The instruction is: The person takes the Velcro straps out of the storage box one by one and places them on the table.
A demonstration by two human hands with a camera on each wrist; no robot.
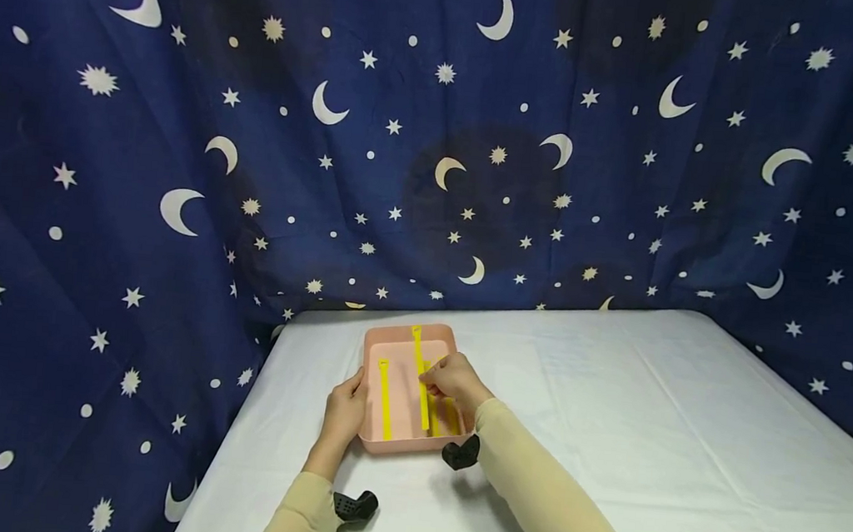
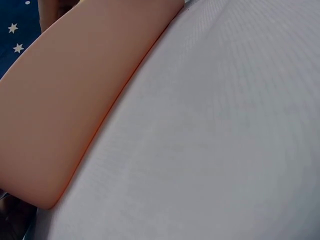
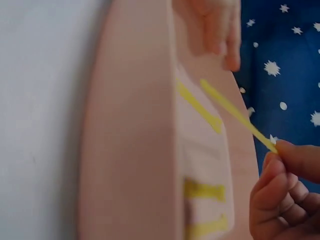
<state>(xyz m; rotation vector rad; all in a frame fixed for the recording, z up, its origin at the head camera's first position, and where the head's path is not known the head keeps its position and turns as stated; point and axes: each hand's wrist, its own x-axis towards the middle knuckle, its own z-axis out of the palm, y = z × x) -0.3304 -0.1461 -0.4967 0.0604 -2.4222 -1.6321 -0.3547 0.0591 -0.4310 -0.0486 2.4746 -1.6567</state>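
Observation:
A pink rectangular tray (image 1: 402, 406) lies on the white table. My left hand (image 1: 343, 414) holds its left wall, and those fingers (image 3: 219, 35) show at the top of the right wrist view. With thumb and forefinger my right hand (image 1: 457, 381) pinches a flat yellow strip (image 1: 418, 350) with a small notched head, raised above the tray floor. One more yellow strip (image 1: 386, 401) lies along the tray's left side. Further yellow strips (image 1: 452, 416) lie at the right, partly hidden by the right hand. The left wrist view shows mostly the tray's outer wall (image 2: 95, 85).
White cloth (image 1: 652, 451) covers the table, which stretches away to the right of the tray. A dark blue curtain (image 1: 419, 173) with moons and stars hangs behind and along the sides. Black wrist mounts (image 1: 355, 507) sit under both forearms.

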